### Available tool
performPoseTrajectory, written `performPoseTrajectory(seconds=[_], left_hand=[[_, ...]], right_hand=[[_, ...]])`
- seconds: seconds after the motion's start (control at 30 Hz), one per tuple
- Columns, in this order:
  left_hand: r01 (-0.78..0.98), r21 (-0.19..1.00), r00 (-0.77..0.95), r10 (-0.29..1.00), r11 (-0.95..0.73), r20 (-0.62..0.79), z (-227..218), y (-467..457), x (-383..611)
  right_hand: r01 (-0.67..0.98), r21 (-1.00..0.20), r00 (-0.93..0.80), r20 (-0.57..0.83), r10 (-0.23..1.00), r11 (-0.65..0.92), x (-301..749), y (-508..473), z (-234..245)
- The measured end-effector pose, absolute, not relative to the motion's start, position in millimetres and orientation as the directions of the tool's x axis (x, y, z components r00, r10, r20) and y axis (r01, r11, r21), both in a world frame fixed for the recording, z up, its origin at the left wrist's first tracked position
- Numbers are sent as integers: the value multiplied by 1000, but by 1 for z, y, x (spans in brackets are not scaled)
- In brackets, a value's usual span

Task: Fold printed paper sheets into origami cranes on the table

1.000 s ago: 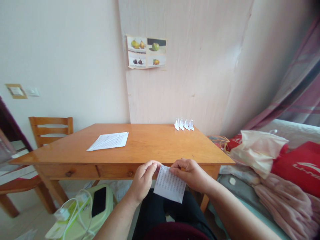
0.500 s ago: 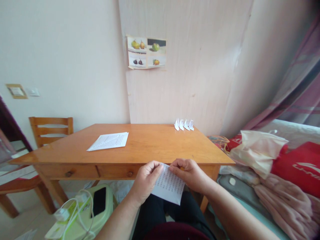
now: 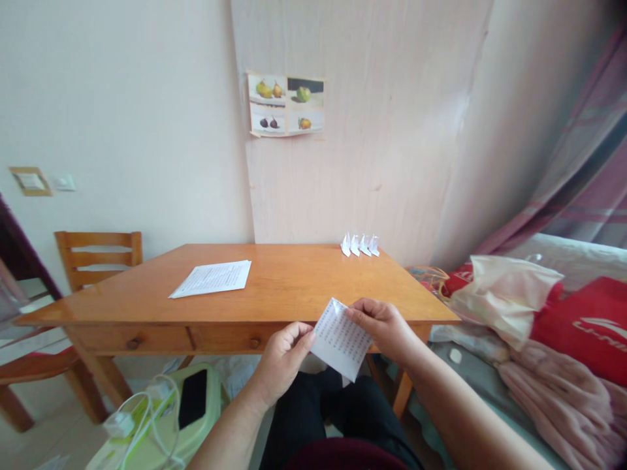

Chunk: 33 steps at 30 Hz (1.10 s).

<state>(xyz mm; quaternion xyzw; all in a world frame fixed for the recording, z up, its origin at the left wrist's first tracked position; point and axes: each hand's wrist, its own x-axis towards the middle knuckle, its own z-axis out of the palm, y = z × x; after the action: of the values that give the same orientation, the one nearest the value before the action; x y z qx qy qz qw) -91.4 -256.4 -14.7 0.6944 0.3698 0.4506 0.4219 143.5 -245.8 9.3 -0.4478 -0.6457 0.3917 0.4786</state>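
A folded sheet of printed paper (image 3: 341, 343) is held up between both hands, just in front of the table's near edge and above my lap. My left hand (image 3: 284, 359) pinches its left corner between thumb and fingers. On the upper right edge, my right hand (image 3: 379, 324) grips it the same way, the thumb lying on the printed side. The paper looks roughly square and is turned with one corner up. Its back is hidden from me.
On the wooden table (image 3: 294, 287), a stack of printed sheets (image 3: 213, 279) lies left and several small folded paper figures (image 3: 360, 245) stand at the back right. A green box (image 3: 210, 391) with a phone and cables is low left; a red bag (image 3: 588, 326) lies right.
The folded paper has risen slightly and turned, so its top corner now shows between my hands. My left hand has moved down the left side; my right hand has shifted a little right.
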Motion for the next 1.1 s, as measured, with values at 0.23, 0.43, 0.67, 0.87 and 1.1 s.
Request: performPoseTrajectory(seconds=[0.23, 0.43, 0.67, 0.87, 1.1], left_hand=[[102, 947, 317, 912, -305, 260, -20, -242, -87], [109, 948, 264, 929, -297, 261, -15, -209, -81], [206, 940, 232, 946, -274, 225, -17, -144, -71], [353, 890, 256, 944, -290, 206, -23, -102, -66], [497, 786, 307, 921, -369, 238, -28, -78, -66]], right_hand=[[132, -974, -96, 173, 980, 185, 146, -231, -1], [100, -987, -66, 118, 991, 124, 149, -208, -1], [175, -975, -13, 140, 990, 141, 162, -168, -3], [354, -928, 56, 142, 988, 114, 170, -134, -14], [573, -811, 67, 193, 979, 120, 173, -95, -27]])
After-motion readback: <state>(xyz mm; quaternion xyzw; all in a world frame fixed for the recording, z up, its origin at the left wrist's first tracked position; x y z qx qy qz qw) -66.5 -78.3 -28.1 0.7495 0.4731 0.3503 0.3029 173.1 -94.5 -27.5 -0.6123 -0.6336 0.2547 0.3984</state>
